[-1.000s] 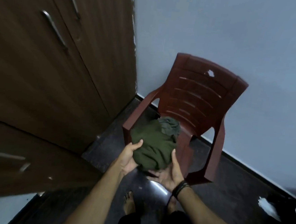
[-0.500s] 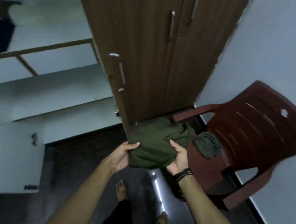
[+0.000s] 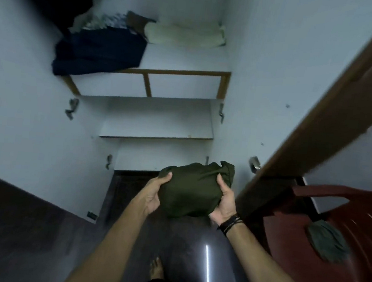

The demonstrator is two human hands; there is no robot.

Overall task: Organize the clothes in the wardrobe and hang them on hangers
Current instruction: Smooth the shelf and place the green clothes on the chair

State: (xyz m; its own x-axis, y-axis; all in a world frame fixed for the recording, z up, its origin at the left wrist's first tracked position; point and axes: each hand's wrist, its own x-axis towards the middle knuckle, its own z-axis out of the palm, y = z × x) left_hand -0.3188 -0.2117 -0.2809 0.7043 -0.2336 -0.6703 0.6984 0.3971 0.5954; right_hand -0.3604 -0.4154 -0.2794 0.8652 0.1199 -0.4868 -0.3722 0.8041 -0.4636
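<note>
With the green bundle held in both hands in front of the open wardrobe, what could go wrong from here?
1. The olive green garment is gripped only at its edges by the left hand and right hand; its loose folds may slip open.
2. The open wardrobe door stands close by the right hand and could be bumped.
3. The dark blue clothes overhang the upper shelf and might slide off if nudged.
</note>
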